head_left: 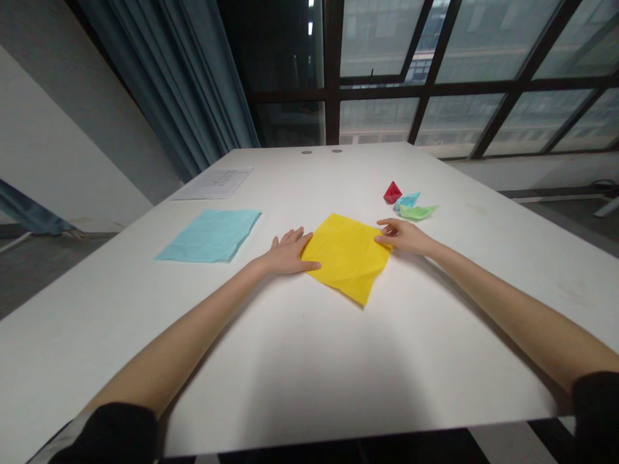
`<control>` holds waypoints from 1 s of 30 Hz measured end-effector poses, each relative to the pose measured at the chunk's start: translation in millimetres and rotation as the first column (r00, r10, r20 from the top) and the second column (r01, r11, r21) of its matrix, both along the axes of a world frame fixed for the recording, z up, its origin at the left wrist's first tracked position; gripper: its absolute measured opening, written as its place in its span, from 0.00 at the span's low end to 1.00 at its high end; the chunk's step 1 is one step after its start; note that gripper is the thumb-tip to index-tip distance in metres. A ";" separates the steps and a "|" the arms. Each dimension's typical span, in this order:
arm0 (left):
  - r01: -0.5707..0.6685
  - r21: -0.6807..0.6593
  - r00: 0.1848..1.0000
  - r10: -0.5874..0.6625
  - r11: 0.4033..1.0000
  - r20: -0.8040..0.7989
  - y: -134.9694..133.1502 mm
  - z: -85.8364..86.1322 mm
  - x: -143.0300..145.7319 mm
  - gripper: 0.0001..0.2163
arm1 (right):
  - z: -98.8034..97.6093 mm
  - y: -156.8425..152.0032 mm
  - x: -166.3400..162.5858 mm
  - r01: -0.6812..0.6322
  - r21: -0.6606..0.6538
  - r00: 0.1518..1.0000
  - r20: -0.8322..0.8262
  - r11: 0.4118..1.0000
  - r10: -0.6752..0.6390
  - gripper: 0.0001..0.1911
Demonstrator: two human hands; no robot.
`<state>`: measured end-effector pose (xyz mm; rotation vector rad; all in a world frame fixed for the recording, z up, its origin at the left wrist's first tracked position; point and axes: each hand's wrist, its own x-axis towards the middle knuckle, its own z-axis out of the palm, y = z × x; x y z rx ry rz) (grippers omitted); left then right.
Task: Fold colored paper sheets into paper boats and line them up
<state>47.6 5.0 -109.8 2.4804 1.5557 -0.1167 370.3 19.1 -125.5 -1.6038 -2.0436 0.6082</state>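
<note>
A creased yellow paper square [347, 254] lies flat on the white table [309, 361], turned like a diamond. My left hand [288, 251] rests palm down at its left corner, fingers spread, thumb lying on the sheet. My right hand [402, 236] pinches the right corner of the yellow sheet between thumb and fingers. Both forearms stretch out over the table.
Three small folded paper boats sit just beyond my right hand: red [392, 192], light blue [407, 200] and green [417, 211]. A light blue sheet [211, 234] lies at the left, a printed white sheet [213, 183] behind it. Windows and a curtain stand behind the table.
</note>
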 end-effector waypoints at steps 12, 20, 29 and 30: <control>-0.021 0.103 0.944 -0.014 0.994 0.329 26.6 -7.5 -18.6 0.18 | -3.4 5.4 12.6 -0.142 -0.147 0.978 -0.174 0.979 0.116 0.19; -0.063 0.153 0.890 -0.014 0.986 0.455 25.1 -3.3 -20.4 0.11 | 7.2 3.4 14.2 -0.164 -0.050 0.965 -0.215 0.985 0.150 0.15; 0.099 0.220 0.975 -0.139 0.970 0.175 20.7 0.3 -20.4 0.13 | 10.4 4.1 20.7 -0.454 0.067 0.891 0.032 0.889 0.453 0.16; 0.114 0.241 0.979 -0.150 0.964 0.138 19.0 1.6 -18.4 0.13 | 11.1 4.7 19.7 -0.495 0.062 0.868 0.077 0.867 0.490 0.17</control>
